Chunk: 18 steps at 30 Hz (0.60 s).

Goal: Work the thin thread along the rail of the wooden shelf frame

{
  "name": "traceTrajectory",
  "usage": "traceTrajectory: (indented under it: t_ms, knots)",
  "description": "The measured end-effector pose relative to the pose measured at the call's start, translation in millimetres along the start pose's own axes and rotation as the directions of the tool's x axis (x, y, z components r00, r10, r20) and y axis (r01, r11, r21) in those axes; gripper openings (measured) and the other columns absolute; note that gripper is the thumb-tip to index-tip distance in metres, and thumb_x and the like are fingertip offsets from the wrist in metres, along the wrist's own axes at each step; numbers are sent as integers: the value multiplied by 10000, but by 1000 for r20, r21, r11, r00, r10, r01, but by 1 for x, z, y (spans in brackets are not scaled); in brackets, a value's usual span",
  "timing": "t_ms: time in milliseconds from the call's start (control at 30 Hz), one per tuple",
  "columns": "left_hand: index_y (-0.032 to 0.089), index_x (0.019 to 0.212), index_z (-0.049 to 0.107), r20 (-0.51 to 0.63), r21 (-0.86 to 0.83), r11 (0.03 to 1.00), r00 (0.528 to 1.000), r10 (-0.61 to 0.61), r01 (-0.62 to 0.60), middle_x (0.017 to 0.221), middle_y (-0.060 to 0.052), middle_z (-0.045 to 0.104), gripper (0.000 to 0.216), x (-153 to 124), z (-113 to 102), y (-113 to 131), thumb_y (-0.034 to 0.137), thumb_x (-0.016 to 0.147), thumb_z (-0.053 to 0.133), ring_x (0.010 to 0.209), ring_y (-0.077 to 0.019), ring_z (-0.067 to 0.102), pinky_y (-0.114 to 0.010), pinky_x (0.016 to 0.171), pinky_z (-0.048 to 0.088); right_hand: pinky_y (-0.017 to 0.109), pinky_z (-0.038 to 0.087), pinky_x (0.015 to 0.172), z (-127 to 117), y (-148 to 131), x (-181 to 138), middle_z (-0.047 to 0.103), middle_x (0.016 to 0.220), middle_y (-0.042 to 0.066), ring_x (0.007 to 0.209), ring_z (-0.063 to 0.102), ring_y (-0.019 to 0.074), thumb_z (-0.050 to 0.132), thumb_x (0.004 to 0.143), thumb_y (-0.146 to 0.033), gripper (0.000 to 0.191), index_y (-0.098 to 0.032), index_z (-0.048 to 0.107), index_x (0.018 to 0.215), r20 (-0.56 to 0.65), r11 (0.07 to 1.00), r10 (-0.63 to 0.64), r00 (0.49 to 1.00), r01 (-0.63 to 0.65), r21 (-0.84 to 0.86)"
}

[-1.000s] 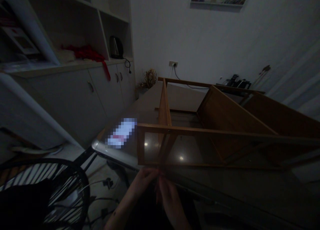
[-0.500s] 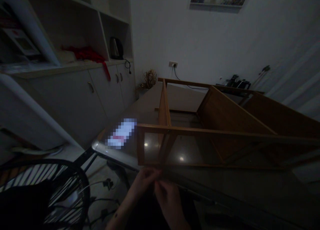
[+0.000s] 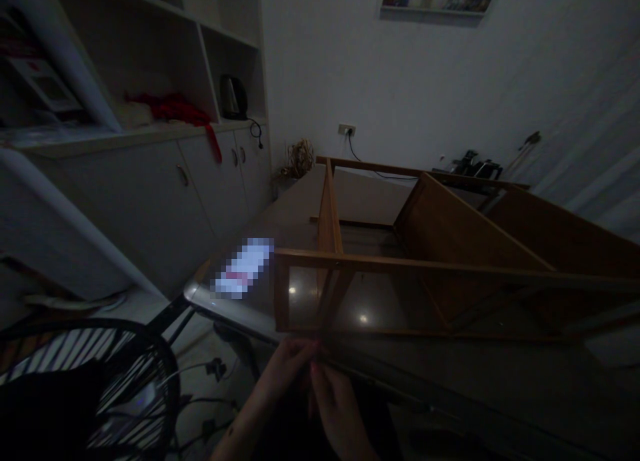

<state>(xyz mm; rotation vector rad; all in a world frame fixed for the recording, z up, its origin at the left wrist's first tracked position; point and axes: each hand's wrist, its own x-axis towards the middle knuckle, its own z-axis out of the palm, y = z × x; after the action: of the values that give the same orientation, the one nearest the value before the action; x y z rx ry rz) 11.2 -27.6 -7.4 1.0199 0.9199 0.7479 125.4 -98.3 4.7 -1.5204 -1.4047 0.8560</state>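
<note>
My left hand (image 3: 289, 364) and my right hand (image 3: 334, 394) meet at the table's near edge, above my dark-clothed lap. Their fingers are pinched and the fingertips almost touch. Whatever they hold, if anything, is too small and dark to make out. Just beyond them a brown wooden shelf frame (image 3: 410, 263) lies on its side across the glossy table (image 3: 295, 204). Its shelf boards stand upright between the rails. To the left of the frame a lit phone (image 3: 244, 267) rests on the table, its screen blurred out.
At lower left stands a black slatted chair (image 3: 170, 381), with cables (image 3: 216, 367) on the floor beside it. White cabinets (image 3: 145, 187) line the left wall, bearing a kettle (image 3: 233, 97) and red cloth (image 3: 175, 107). A wall socket (image 3: 347, 129) has a plugged-in cord.
My right hand has shifted slightly, and a small gap shows between its fingers and those of my left hand. The shelf frame and phone have stayed put.
</note>
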Motion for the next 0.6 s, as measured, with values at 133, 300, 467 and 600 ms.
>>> traceTrajectory:
  t_ms: [133,300,467,600]
  knots:
    - [107,751,708,-69,57,997,996,48,-44,626,-32,654,422,-3,4,4,524,715,648,571,-138,557,-216,551,422,244,481,712,-3,-6,5,682,731,49,712,648,169,341,952,-403,422,-183,675,818,53,991,-82,995,87,-97]
    - [124,627,670,-158,148,987,984,87,-64,598,-12,635,358,-3,5,9,478,665,706,600,-144,555,-214,578,421,298,468,786,-2,1,6,711,892,119,819,670,214,319,947,-266,371,-156,673,955,24,914,-227,974,222,-340]
    - [123,596,662,-103,91,995,993,55,-45,572,-6,625,380,-2,3,9,491,691,677,557,-125,526,-210,555,402,250,474,735,-6,-4,4,702,857,68,786,660,182,398,935,-347,303,-193,658,951,59,972,-156,986,164,-168]
    - [107,664,682,-75,75,997,997,27,-21,565,-11,624,419,-3,3,10,526,690,666,517,-112,509,-201,514,374,206,459,588,-7,-8,1,582,583,-2,563,573,129,374,917,-501,462,-192,606,664,63,998,33,997,-37,59]
